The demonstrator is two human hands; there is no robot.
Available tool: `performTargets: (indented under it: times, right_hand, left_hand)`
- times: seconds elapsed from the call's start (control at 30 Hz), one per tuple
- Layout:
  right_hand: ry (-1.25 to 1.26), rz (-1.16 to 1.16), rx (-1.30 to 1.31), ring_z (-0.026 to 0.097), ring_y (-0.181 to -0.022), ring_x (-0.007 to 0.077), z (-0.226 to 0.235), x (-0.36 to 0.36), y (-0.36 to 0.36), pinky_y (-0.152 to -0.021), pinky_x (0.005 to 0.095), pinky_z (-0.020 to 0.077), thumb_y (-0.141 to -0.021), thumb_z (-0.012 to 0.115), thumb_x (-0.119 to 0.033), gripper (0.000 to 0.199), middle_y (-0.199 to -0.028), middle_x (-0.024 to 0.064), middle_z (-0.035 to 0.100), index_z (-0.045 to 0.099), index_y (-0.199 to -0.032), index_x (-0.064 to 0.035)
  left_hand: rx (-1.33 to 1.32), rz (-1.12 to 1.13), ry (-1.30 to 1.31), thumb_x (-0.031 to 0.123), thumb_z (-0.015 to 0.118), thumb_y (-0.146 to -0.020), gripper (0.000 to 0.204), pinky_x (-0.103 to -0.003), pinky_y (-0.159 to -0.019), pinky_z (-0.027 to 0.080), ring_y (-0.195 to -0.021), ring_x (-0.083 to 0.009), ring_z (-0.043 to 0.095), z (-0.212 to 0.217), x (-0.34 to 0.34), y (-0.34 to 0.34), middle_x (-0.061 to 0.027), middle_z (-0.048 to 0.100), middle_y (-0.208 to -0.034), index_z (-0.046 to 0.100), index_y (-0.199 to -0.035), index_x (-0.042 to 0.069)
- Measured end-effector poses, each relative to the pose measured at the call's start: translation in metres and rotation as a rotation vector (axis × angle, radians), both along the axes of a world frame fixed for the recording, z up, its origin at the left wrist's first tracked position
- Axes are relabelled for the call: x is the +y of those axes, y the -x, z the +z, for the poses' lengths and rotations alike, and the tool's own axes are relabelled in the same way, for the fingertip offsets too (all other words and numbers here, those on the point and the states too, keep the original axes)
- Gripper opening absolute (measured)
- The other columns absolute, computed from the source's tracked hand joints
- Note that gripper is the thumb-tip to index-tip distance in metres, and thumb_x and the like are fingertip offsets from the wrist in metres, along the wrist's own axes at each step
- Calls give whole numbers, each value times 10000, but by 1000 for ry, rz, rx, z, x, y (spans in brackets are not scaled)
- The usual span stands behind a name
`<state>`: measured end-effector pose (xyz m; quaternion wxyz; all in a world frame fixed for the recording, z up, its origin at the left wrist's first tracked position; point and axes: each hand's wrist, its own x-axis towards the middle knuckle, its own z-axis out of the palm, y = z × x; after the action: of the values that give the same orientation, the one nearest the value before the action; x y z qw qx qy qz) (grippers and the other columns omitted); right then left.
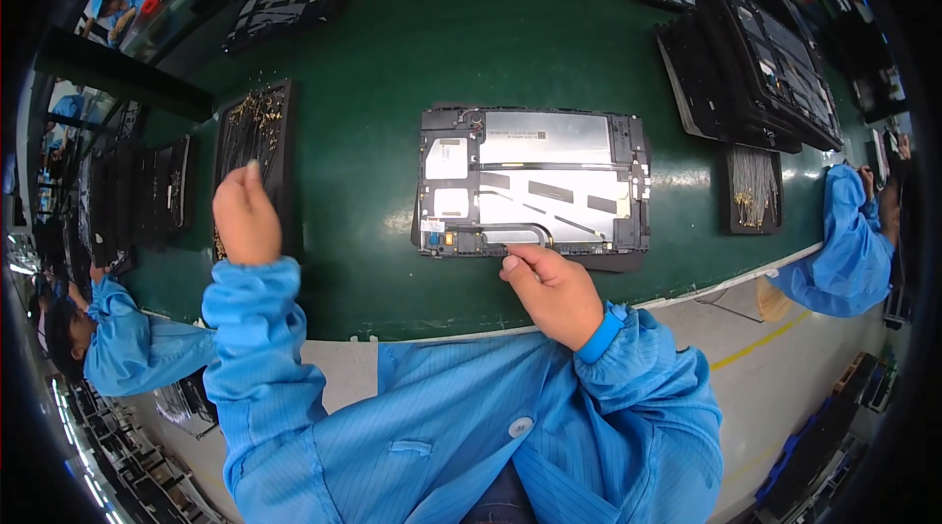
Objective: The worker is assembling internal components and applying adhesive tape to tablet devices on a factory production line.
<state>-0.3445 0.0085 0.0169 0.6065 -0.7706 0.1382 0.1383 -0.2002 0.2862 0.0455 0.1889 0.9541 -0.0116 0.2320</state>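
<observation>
An opened tablet-like device [549,138] lies on a black tray in front of me, with silver metal plates and a black frame showing. My right hand [554,295] is at its lower edge, thumb and forefinger pinched together. Whatever sits between those fingertips is too small to name. Close by, a dark curved cable [535,228] runs along the device's lower part. Over on the left, my left hand [247,218] hovers at a black tray [285,146] of thin black cables with gold-coloured ends [257,112]. Its fingers are drawn together, and their contents cannot be made out.
A black tray of pale cables [754,192] sits at the right, below stacked trays with devices [751,73]. More devices [289,4] lie along the far side of the green table [412,53]. Co-workers in blue sit at the left [147,347] and right [834,254].
</observation>
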Motion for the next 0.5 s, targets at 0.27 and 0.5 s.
performTargets:
  times: [0.27,0.5]
  right_hand:
    - [15,310,-267,521,-730,113,27,3,0,-674,223,414,-797,503,-254,360,-841,65,568,477,-1054,-3]
    - [-287,117,174,489,-740,79,30,-17,7,-674,212,407,-800,510,-232,298,-806,32,554,525,-999,-11]
  left_hand:
    - [23,-1008,-110,80,599,-599,175,-296,-528,430,-675,-208,514,22,-84,81,-65,521,-714,526,-751,34]
    - [23,-997,-109,99,611,-601,185,-294,-534,435,-706,-211,521,13,-81,90,-67,523,-741,532,-754,32]
